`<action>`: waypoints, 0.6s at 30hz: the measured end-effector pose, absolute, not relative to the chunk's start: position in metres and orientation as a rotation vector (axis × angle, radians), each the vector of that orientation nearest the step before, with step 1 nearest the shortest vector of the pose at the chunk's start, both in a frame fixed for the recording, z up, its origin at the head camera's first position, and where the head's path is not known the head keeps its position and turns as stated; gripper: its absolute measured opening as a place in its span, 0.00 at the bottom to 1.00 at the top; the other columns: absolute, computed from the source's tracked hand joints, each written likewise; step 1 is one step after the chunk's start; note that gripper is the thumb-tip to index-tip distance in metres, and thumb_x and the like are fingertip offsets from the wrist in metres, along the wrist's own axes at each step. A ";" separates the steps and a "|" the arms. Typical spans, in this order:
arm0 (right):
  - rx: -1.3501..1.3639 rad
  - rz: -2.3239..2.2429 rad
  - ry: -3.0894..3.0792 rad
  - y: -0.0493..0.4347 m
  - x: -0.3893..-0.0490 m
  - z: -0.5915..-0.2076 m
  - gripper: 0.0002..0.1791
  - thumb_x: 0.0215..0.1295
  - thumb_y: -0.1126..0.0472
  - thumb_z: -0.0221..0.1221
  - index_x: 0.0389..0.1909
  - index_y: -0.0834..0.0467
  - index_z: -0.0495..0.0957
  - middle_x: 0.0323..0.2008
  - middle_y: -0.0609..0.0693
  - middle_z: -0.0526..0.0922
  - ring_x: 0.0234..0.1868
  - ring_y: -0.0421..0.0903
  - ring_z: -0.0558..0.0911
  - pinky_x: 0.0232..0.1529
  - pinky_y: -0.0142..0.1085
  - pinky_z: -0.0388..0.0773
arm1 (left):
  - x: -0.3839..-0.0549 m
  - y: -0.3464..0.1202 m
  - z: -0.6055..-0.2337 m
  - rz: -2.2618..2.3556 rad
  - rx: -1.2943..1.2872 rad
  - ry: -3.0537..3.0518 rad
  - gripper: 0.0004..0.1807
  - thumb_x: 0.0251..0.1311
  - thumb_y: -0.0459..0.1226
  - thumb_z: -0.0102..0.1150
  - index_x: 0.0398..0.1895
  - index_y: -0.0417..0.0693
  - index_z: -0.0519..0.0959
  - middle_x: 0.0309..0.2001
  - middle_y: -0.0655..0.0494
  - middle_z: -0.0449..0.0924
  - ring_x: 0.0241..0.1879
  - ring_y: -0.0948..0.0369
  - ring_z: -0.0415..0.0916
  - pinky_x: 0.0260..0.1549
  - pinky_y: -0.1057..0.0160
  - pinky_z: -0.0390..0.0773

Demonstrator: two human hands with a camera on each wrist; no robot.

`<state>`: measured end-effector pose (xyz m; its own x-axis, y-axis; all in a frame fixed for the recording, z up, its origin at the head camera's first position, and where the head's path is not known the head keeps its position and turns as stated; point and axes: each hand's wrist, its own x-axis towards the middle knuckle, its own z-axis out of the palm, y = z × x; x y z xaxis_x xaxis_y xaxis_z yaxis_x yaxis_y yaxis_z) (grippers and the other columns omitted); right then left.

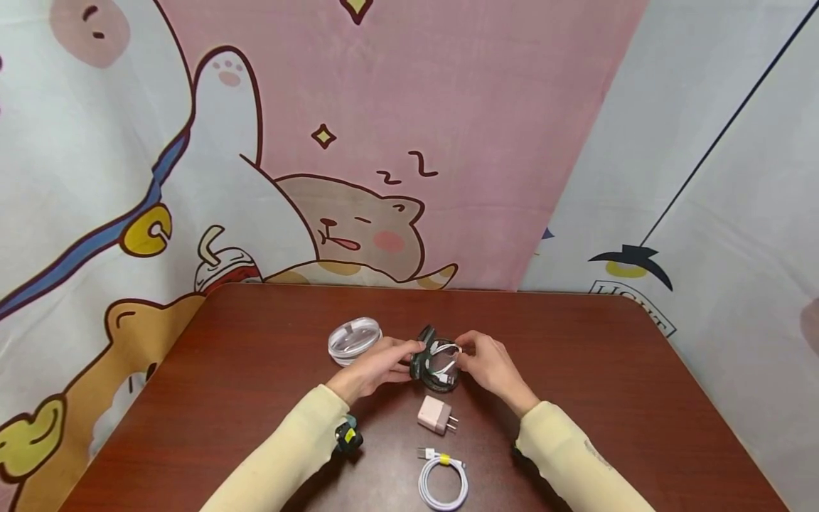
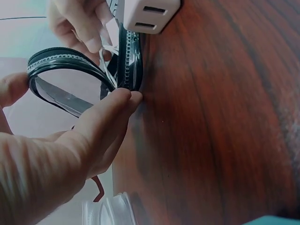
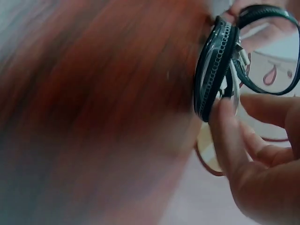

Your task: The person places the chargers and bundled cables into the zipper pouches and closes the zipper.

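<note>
A small round zip case (image 1: 440, 387) with black edging and clear panels lies unzipped on the table, its lid raised. My left hand (image 1: 379, 366) grips it from the left, thumb at the lid and fingers at the base, as the left wrist view shows the case (image 2: 133, 61) from the side. Inside is a white cable (image 1: 443, 348) with a metal-tipped plug. My right hand (image 1: 493, 364) is at the case's right rim, pinching part of the white cable between thumb and fingers. In the right wrist view, that thumb (image 3: 227, 126) sits against the zip edge.
A pink two-pin charger (image 1: 435, 414) lies just in front of the case. Nearer me is a coiled white USB cable (image 1: 443, 503) with a yellow tie. A clear round case with white edging (image 1: 354, 340) sits behind my left hand. A cartoon cloth hangs beyond the table (image 1: 576, 341).
</note>
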<state>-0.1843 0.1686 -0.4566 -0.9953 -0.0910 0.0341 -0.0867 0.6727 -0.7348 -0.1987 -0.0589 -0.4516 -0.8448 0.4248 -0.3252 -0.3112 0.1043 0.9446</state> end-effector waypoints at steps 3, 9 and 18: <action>-0.306 -0.992 3.070 0.170 -0.178 -0.455 0.12 0.61 0.62 0.71 0.45 0.60 0.84 0.41 0.54 0.83 0.39 0.48 0.81 0.41 0.46 0.78 | -0.199 -0.059 -0.452 1.799 0.105 1.858 0.30 0.68 0.46 0.60 0.58 0.25 0.75 0.45 0.46 0.75 0.44 0.54 0.83 0.55 0.51 0.81; -0.593 -0.817 3.185 0.171 -0.163 -0.456 0.08 0.59 0.56 0.75 0.33 0.49 0.84 0.36 0.47 0.80 0.36 0.45 0.77 0.36 0.43 0.75 | -0.199 -0.060 -0.451 1.795 0.107 1.854 0.31 0.68 0.46 0.60 0.58 0.25 0.76 0.44 0.46 0.77 0.44 0.55 0.83 0.55 0.52 0.82; -0.868 -0.511 3.222 0.167 -0.151 -0.464 0.10 0.53 0.47 0.77 0.30 0.45 0.88 0.34 0.41 0.76 0.36 0.43 0.72 0.34 0.38 0.69 | -0.198 -0.060 -0.450 1.776 0.122 1.875 0.32 0.68 0.47 0.61 0.59 0.25 0.76 0.46 0.44 0.80 0.44 0.55 0.83 0.54 0.52 0.82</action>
<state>-0.1508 0.1665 -0.4639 -0.8424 -0.4487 0.2983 -0.5190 0.8245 -0.2256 -0.1984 -0.0604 -0.4497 -0.8454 0.4255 -0.3229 -0.2993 0.1234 0.9461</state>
